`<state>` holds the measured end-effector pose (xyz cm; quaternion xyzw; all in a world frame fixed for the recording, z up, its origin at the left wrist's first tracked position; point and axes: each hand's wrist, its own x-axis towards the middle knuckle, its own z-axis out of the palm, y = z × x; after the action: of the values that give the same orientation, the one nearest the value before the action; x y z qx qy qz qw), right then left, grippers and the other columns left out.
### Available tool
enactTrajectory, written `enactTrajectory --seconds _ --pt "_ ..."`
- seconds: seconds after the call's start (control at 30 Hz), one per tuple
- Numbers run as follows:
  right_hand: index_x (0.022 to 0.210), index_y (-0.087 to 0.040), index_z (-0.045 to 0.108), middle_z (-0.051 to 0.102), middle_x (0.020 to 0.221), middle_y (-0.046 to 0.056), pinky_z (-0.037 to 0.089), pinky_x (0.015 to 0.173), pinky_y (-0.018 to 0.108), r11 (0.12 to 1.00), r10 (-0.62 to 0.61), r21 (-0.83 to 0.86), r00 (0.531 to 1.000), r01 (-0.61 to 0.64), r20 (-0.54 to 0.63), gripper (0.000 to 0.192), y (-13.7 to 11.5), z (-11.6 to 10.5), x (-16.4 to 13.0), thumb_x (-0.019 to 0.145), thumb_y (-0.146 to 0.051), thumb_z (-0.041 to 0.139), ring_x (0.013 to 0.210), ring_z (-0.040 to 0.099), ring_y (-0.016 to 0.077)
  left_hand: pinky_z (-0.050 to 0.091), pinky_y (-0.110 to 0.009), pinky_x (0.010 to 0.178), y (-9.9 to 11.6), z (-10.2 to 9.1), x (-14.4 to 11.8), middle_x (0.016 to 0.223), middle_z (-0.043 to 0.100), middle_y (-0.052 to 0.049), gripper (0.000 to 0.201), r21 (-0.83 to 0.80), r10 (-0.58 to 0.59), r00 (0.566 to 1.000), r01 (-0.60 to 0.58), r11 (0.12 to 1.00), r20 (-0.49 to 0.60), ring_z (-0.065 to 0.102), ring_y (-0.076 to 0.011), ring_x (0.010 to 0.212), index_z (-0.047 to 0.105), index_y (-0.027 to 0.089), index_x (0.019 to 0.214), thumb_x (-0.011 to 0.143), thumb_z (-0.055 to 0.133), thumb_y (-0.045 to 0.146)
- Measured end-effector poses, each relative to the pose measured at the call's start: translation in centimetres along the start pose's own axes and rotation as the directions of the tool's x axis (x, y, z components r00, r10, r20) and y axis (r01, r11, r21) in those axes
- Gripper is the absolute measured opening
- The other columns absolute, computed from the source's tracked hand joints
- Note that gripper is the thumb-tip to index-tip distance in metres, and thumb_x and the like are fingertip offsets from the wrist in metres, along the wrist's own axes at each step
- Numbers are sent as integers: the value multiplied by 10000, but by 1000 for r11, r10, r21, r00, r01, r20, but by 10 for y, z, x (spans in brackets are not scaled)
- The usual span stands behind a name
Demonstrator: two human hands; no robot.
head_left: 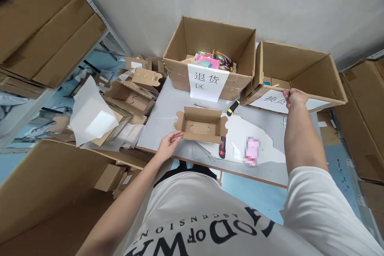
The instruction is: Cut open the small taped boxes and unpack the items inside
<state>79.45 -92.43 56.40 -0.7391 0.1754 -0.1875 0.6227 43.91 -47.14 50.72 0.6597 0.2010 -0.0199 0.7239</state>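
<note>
A small open cardboard box [198, 129] sits on the grey table, its side flaps spread and nothing inside it. My left hand [170, 143] has its fingers closed at the front left corner of this box. Over the front rim of the right carton [312, 68], my right hand [295, 98] is closed with curled fingers; whatever they hold, if anything, is hidden. A sheet with Chinese writing [268, 100] is stuck below that rim, partly covered by the hand. Only a few small items show in that carton.
The left carton [210, 32] holds colourful packs [207, 62] and bears a paper sign [207, 84]. A yellow-black cutter [233, 108], a red-black cutter [222, 147] and a blurred pink item [252, 151] lie on the table [162, 104]. Opened boxes [132, 96] are heaped at left.
</note>
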Motion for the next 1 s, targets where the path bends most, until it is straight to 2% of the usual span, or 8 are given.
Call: enactTrajectory --seconds 0.1,0.17,0.3,0.43,0.53,0.63,0.8,1.0 --pt "657 -162 472 556 670 34 406 490 224 995 94 19 993 -93 -76 252 -1 -3 -10 813 27 415 454 482 11 415 -450 1029 0 -10 -1 1107 678 -143 483 55 47 998 -45 997 -36 630 -261 1066 633 148 1047 708 713 483" --pt "746 -138 521 564 683 13 455 543 221 994 101 54 989 -96 -109 172 1 -4 -26 819 -4 441 477 510 19 422 -444 1018 -6 -21 3 1089 681 -143 463 77 96 987 -86 993 -127 638 -256 1047 634 145 1030 719 697 482" --pt "920 -122 576 610 713 -14 527 631 250 1000 19 11 999 -18 -29 137 32 -5 -97 786 -152 561 516 545 46 404 -456 1022 -33 -46 21 1094 670 -151 437 59 116 947 -103 993 -299 638 -256 1045 619 135 1018 687 717 403" --pt "980 -95 628 689 798 62 542 775 353 975 96 -218 954 -33 283 343 95 -1 -208 679 -257 665 687 632 132 325 -475 1077 -66 -56 44 1234 608 -175 548 85 -11 994 21 996 -111 524 -307 1220 621 143 1061 558 782 289" --pt "1091 -131 619 693 1043 114 519 875 391 953 214 -298 829 -61 517 478 136 7 -283 620 -176 682 901 660 192 282 -464 1103 -85 -47 57 1335 539 -168 673 181 -41 999 35 983 29 415 -328 1313 596 136 1153 524 786 281" --pt "1145 -175 598 666 1150 107 492 936 400 932 301 -350 724 -88 620 535 158 21 -330 616 -120 659 1017 648 225 292 -422 1108 -97 -32 64 1319 561 -143 656 263 -44 990 9 965 130 441 -304 1297 580 125 1187 580 743 311" --pt "1191 -190 560 642 1203 103 452 1000 406 945 297 -305 688 -115 662 521 167 39 -352 673 -129 575 1106 617 233 331 -408 1090 -108 -13 61 1262 609 -111 566 226 -6 983 -37 973 186 501 -269 1246 579 136 1177 657 658 346" --pt "1135 -179 585 682 1089 114 463 957 424 950 280 -304 636 -75 719 464 171 42 -356 672 -178 548 1068 624 259 336 -435 1085 -106 -15 53 1280 592 -129 578 217 -41 997 27 976 59 491 -283 1257 554 145 1216 662 654 274"
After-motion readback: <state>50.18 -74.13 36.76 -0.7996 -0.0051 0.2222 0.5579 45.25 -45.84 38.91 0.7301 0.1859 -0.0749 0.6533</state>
